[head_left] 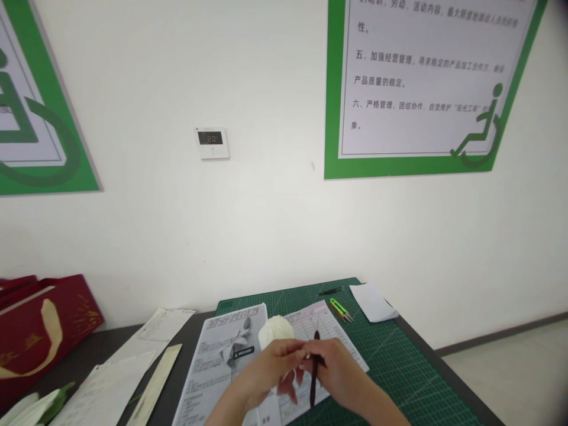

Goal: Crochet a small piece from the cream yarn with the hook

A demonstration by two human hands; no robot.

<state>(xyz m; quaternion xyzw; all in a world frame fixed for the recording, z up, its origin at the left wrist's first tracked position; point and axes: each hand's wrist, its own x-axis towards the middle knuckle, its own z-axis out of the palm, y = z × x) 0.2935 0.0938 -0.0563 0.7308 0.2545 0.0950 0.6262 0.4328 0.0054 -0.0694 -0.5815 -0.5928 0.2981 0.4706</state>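
In the head view my hands meet at the lower middle, above printed sheets. My right hand (332, 361) is closed around a crochet hook (315, 373) with a dark handle, held nearly upright with its thin tip up. Touching it at the fingertips, my left hand (281, 367) is pinched; whatever lies between its fingers is too small to make out. Just beyond the left hand sits a ball of white yarn (275, 330), partly covered by the fingers. Beneath are a printed pattern sheet (208, 349) with a flower picture and a gridded form (346, 343).
A green cutting mat (390, 361) covers the table's right part. On it lie green thread snips (339, 309), a dark slim tool (331, 291) and white paper (373, 302). Leftward are a ruler (157, 381), paper sheets (119, 378), a white flower (38, 408) and a red bag (66, 307).
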